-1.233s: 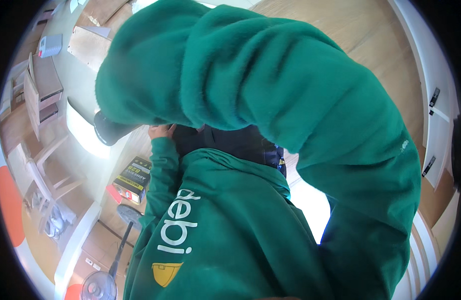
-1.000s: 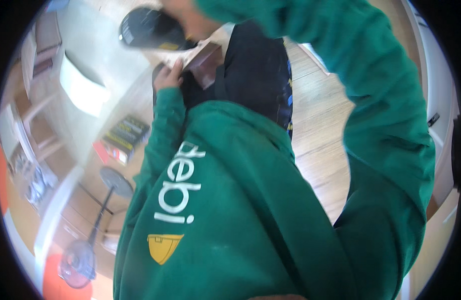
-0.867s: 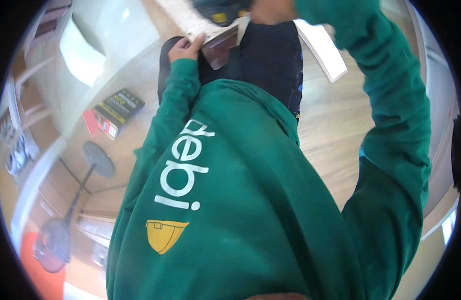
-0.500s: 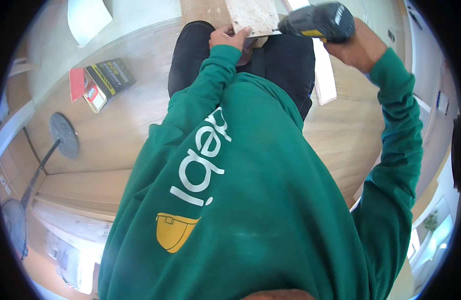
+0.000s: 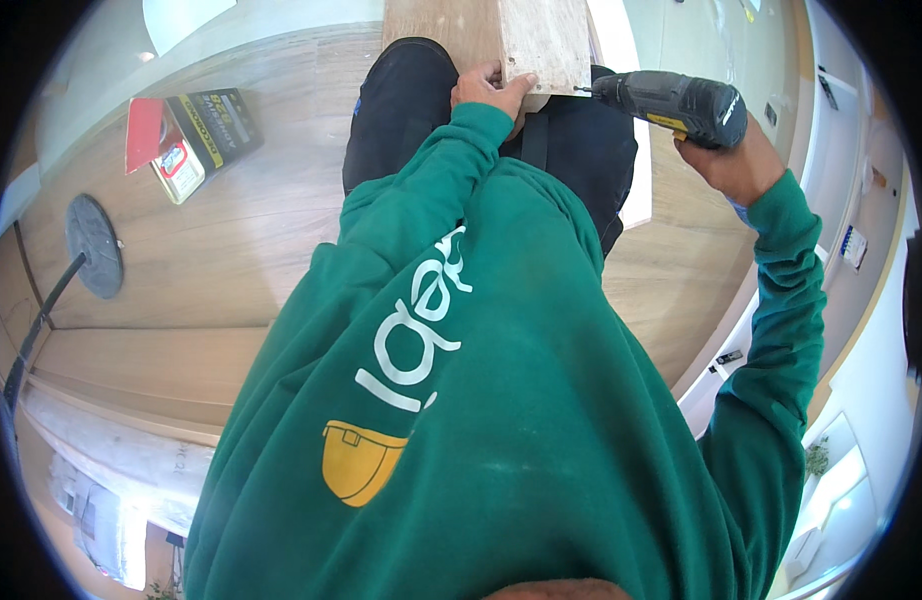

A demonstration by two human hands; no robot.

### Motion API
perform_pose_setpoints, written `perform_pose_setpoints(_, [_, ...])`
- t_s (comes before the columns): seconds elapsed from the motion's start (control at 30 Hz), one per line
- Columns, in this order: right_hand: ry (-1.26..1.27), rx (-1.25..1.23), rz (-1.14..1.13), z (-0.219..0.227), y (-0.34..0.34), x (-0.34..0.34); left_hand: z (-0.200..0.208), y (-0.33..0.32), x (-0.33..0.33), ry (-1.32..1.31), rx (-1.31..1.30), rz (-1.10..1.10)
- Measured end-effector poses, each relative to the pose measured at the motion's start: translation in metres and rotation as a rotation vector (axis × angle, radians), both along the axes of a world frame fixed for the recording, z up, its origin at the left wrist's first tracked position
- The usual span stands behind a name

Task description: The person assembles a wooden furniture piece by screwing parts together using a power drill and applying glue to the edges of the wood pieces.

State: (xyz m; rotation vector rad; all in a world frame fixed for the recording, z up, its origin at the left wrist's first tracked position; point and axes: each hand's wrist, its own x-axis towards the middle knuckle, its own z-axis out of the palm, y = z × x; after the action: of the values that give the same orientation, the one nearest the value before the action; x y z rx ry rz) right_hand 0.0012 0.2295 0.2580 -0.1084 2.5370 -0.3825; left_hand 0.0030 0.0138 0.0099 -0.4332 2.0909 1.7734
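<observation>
Left hand (image 5: pixel 491 90) gripping board (image 5: pixel 547 45) at its near left corner. Right hand (image 5: pixel 738 165) closed round drill (image 5: pixel 671 101), bit (image 5: pixel 584 89) at board's near right corner; contact unclear.

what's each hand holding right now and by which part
The right hand holds a black drill by its handle, which the hand mostly hides. The left hand holds a pale board at its near left corner, thumb on top.

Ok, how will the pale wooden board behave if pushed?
Probably stiff: the pale wooden board is flat and straight-edged. May pivot if the power drill pushes its near right corner, as the left hand holds the near left one.
</observation>
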Motion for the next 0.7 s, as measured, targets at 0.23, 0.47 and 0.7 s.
perform_pose_setpoints(0.23, [-0.027, -0.010, 0.011, -0.005, 0.000, -0.004, 0.000, -0.001, 0.000, 0.008, 0.043, -0.005])
perform_pose_setpoints(0.47, [-0.002, -0.002, 0.021, -0.007, -0.005, -0.004, -0.004, 0.001, 0.003, 0.036, 0.077, 0.028])
perform_pose_setpoints(0.7, [-0.005, -0.042, -0.024, -0.012, 0.000, -0.001, -0.009, 0.003, 0.005, 0.063, 0.042, 0.039])
